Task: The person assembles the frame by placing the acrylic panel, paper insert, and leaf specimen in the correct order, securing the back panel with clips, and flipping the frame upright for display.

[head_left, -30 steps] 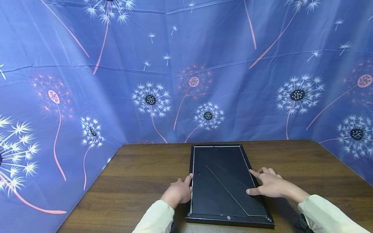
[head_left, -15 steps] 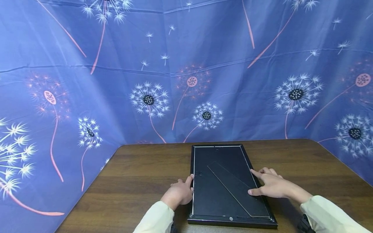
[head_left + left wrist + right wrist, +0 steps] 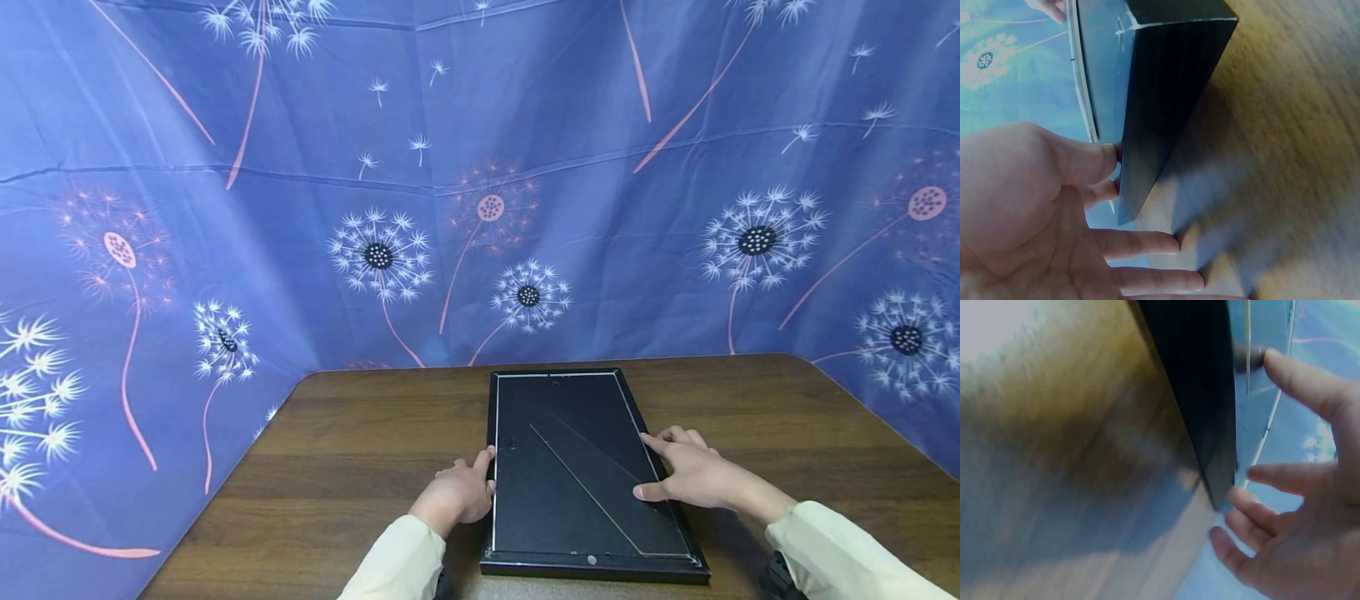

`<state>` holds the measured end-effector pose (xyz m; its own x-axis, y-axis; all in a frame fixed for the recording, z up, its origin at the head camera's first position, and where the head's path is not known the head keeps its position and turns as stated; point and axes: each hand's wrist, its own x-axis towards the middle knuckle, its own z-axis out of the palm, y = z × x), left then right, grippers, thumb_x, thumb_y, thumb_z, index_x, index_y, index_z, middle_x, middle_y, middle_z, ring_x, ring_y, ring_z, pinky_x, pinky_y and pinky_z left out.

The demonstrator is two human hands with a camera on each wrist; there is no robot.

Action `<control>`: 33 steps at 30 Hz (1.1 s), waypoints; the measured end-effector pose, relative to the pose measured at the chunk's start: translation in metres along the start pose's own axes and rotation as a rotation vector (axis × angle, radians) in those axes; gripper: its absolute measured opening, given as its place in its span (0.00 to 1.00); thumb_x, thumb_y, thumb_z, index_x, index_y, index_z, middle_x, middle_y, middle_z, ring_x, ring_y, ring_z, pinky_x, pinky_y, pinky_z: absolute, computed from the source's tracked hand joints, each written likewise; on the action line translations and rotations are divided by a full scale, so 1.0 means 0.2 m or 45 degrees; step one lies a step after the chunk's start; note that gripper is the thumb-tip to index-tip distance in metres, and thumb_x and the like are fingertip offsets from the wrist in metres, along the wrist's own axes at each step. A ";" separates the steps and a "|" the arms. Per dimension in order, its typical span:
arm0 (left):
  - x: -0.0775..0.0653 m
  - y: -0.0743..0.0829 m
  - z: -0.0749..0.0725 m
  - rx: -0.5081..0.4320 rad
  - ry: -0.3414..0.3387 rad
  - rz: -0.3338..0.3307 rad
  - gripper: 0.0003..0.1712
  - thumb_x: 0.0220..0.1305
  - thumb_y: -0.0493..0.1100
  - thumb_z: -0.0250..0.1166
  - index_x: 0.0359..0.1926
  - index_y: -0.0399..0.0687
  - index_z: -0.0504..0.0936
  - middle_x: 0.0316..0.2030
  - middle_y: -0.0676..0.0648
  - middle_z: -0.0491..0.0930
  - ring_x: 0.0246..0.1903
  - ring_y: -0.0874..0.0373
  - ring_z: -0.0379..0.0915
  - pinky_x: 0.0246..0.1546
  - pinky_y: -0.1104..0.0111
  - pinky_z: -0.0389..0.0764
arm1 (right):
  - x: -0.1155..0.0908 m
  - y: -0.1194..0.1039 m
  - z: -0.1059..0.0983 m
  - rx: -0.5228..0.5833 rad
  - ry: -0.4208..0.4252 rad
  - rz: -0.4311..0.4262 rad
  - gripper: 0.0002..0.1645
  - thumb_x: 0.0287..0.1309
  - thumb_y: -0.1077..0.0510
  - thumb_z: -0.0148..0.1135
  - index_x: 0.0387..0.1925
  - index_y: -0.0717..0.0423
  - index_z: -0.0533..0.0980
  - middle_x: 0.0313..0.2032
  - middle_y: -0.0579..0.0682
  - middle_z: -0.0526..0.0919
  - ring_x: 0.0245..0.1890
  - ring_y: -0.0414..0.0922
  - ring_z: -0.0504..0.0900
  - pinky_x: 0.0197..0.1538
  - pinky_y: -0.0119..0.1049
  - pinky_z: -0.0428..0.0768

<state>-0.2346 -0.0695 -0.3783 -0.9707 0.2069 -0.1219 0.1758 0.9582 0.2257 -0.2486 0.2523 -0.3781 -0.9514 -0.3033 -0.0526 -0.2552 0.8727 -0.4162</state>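
And here's the black frame (image 3: 540,492) lying flat on the wooden table (image 3: 352,475), a hand at either long side! Left hand (image 3: 459,492), fingers extended: in the wrist view the thumb meets the frame's side while lower fingers reach to the wood. Over to the right hand (image 3: 701,471), fingers spread loosely, thumb laid on the dark back panel, index at the right edge, nothing pinched. Between them a diagonal flap (image 3: 600,483) slants down toward the near right corner. Room to move? Wood stretches out left and right of both long edges, but the far short edge sits right near the table's back, where the blue dandelion cloth (image 3: 435,125) rises
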 end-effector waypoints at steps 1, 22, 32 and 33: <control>0.00 0.00 0.00 -0.001 0.000 0.000 0.25 0.73 0.44 0.58 0.68 0.48 0.68 0.53 0.27 0.76 0.51 0.26 0.76 0.54 0.44 0.78 | 0.00 -0.01 0.01 -0.011 0.029 -0.021 0.54 0.51 0.42 0.77 0.70 0.70 0.67 0.58 0.71 0.70 0.56 0.69 0.66 0.53 0.73 0.67; 0.00 0.01 0.00 0.021 -0.024 -0.019 0.25 0.74 0.44 0.56 0.69 0.48 0.67 0.54 0.27 0.75 0.51 0.25 0.76 0.54 0.45 0.78 | -0.15 -0.13 0.08 -0.042 0.047 -0.505 0.16 0.58 0.46 0.74 0.44 0.49 0.88 0.42 0.35 0.81 0.42 0.45 0.83 0.39 0.43 0.81; 0.01 0.01 0.00 0.022 -0.034 -0.017 0.26 0.75 0.44 0.56 0.70 0.48 0.67 0.56 0.26 0.75 0.54 0.25 0.74 0.57 0.43 0.76 | -0.19 -0.22 0.12 -0.207 0.125 -0.428 0.33 0.49 0.31 0.74 0.42 0.54 0.88 0.42 0.40 0.82 0.40 0.48 0.85 0.38 0.46 0.84; 0.01 0.01 0.00 0.024 -0.033 -0.017 0.26 0.75 0.44 0.56 0.70 0.48 0.67 0.56 0.26 0.75 0.55 0.25 0.74 0.57 0.43 0.76 | -0.19 -0.23 0.13 -0.223 0.140 -0.431 0.33 0.49 0.31 0.74 0.42 0.54 0.88 0.41 0.40 0.82 0.39 0.47 0.85 0.38 0.46 0.84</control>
<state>-0.2357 -0.0670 -0.3782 -0.9684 0.1991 -0.1499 0.1664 0.9643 0.2059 -0.1955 0.2144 -0.3798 -0.8188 -0.5505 0.1628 -0.5740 0.7853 -0.2318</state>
